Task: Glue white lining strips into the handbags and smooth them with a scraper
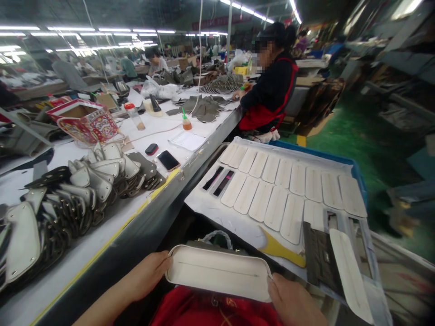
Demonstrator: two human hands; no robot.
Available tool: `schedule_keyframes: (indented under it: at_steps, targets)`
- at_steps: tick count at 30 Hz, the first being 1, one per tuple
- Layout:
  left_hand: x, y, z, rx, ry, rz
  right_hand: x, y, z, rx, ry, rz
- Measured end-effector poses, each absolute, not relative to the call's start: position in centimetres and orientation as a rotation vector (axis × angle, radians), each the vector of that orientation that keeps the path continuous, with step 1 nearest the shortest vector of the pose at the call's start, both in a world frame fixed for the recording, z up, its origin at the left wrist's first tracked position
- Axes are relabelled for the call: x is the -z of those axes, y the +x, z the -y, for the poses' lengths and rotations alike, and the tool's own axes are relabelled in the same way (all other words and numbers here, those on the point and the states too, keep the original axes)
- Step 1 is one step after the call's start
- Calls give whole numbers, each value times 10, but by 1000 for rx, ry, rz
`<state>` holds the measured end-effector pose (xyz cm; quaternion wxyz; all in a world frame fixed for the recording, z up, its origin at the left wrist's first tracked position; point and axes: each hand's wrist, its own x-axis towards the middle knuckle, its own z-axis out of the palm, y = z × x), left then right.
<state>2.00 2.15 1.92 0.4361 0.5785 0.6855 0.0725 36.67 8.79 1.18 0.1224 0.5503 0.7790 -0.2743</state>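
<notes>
Low in front of my body is a handbag (pixel 219 274), its long, cream, round-cornered base facing me and a dark line running along the middle. Grey-green material and a braided handle (pixel 217 234) show behind that base. My left hand (pixel 151 274) is closed on its left end. At the right end, the thumb of my right hand (pixel 294 299) presses the rim; the other fingers are hidden behind. To the right, a white board (pixel 217 217) bears rows of cream rounded strips (pixel 261 199). A yellow spatula-like tool (pixel 282 249) lies at the board's near edge.
Stacked cream and dark pieces (pixel 84 185) cover the left of the white table (pixel 84 267). Beyond them are a phone (pixel 168 160), a red patterned box (pixel 84 120) and a small glue bottle (pixel 186 121). A co-worker (pixel 272 86) in a red apron sits at the table's far side.
</notes>
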Motion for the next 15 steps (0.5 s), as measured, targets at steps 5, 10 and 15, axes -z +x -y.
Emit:
schedule_keyframes:
  at_steps: [5, 10, 15]
  targets:
    - [-20, 14, -25, -270, 1412, -1627, -13, 367, -87, 789, 1594, -2247]
    - [-10, 7, -22, -420, 914, -1403, -23, 366, -87, 891, 1627, -2205]
    - [11, 4, -6, -633, 748, -1372, -23, 365, -88, 968, 1647, -2226]
